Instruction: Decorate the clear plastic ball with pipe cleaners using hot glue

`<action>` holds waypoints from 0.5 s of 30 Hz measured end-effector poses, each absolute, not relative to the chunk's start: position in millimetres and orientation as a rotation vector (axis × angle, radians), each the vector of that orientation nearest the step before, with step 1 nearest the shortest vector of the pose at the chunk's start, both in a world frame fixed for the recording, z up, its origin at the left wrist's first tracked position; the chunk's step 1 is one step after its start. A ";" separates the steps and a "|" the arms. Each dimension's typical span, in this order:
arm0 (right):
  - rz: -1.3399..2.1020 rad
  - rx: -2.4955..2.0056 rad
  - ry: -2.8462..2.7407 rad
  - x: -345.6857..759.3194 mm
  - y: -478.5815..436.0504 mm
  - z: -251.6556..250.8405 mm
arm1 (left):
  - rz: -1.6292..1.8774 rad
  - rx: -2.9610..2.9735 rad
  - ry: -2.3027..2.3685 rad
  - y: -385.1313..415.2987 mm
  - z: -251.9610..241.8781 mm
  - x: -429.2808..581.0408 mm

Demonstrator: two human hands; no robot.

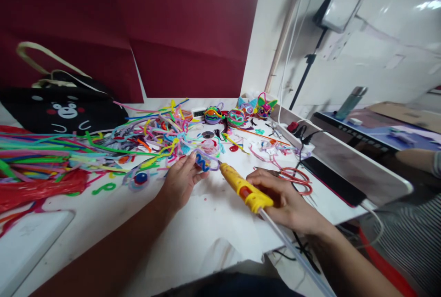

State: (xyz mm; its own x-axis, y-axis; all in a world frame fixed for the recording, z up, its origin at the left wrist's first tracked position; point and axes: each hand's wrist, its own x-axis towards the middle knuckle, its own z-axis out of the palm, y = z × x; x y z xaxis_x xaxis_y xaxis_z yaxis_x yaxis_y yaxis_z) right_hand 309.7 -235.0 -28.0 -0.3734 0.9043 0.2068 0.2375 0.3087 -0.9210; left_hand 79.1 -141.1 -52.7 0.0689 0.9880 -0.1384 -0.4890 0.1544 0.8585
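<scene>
Where fuzzy stems (202, 163) curl, a tapered glue gun (237, 183) points.

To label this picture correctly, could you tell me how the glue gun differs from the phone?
The glue gun is yellow; the phone is black. The right hand holds the glue gun; the phone lies on the table. A pale stick extends from the glue gun; a white cable from the phone. Both are long in shape.

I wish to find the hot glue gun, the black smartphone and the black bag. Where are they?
Hot glue gun (237, 182), head view: on its yellow body.
Black smartphone (332, 181), head view: on its screen.
Black bag (66, 111), head view: on the printed muzzle.
</scene>
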 end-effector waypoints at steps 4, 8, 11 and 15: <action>1.244 -0.935 -1.736 301.7 -232.4 -32.5 | 1.267 0.669 0.827 -142.6 -49.8 80.2; 1.312 -0.844 -1.643 295.3 -230.6 -40.1 | 1.258 0.651 0.779 -143.7 -49.6 79.9; 1.328 -0.799 -1.629 291.2 -229.3 -43.0 | 1.248 0.629 0.768 -144.9 -49.6 80.3; 1.337 -0.805 -1.629 287.8 -228.0 -43.1 | 1.248 0.604 0.754 -146.6 -49.4 81.1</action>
State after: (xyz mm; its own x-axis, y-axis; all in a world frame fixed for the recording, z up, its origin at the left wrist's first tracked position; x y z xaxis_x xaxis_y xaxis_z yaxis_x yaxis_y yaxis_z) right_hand 287.8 -228.0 -43.1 -0.4249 0.8795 0.2141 -0.0386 0.2187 -0.9750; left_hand 81.1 -146.6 -49.4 0.1398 0.9750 -0.1729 -0.6067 0.2223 0.7632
